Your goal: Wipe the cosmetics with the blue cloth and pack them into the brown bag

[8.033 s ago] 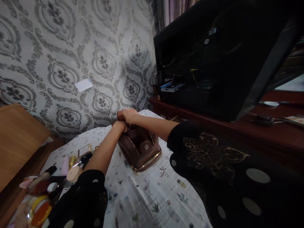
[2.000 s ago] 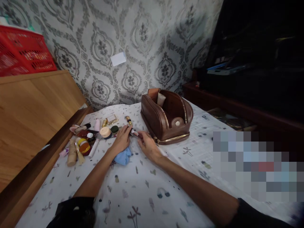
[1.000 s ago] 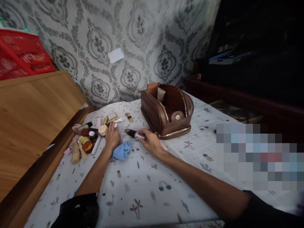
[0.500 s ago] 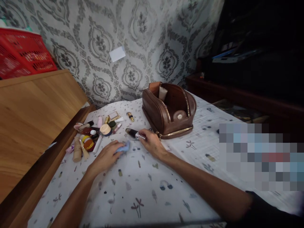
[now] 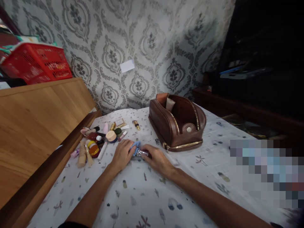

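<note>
While the left hand point(image 5: 123, 155) pinches a crumpled blue cloth point(image 5: 136, 147) against one end of a dark tube with a silvery band point(image 5: 143, 153), the right hand point(image 5: 159, 160) has its grip closed around the other end. The tube lies between the two hands, above a white printed sheet point(image 5: 140, 190) that spreads toward the wearer and, leftward, reaches a wooden edge point(image 5: 78, 126). Just beyond the right hand, an unzipped brown bag point(image 5: 165, 126) gapes open; left of it sit clustered cosmetics point(image 5: 111, 136), their labels too small to read.
</note>
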Available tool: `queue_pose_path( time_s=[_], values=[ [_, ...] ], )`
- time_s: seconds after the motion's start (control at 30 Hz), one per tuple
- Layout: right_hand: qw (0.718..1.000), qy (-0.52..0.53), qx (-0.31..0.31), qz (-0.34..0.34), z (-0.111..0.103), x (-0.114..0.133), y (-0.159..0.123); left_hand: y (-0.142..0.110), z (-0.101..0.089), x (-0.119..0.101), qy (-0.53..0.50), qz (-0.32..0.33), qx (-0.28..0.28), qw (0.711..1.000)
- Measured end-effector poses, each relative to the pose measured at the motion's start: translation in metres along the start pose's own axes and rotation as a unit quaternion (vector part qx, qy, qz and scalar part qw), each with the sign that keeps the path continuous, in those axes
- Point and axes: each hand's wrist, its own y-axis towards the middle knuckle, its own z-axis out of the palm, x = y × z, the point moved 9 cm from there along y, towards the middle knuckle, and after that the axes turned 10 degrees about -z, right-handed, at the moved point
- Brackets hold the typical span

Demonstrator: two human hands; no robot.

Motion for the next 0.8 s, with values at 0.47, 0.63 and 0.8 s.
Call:
queue_pose_path(
  time_s=[0.47,0.63,0.8],
  values=[
    [0.994,-0.105,0.027,0.028,0.0,0.001,-0.003,-0.008,-0.006,0.063,-0.073,-0.081,-0.078,0.991],
    [0.992,-0.12,0.045,0.014,0.003,-0.003,-0.002,-0.014,-0.022,0.03,-0.066,-0.011,-0.135,0.989],
    [0.993,-0.104,0.047,0.003,0.003,-0.001,-0.001,-0.017,-0.012,-0.014,-0.025,0.089,-0.062,0.994]
  ],
)
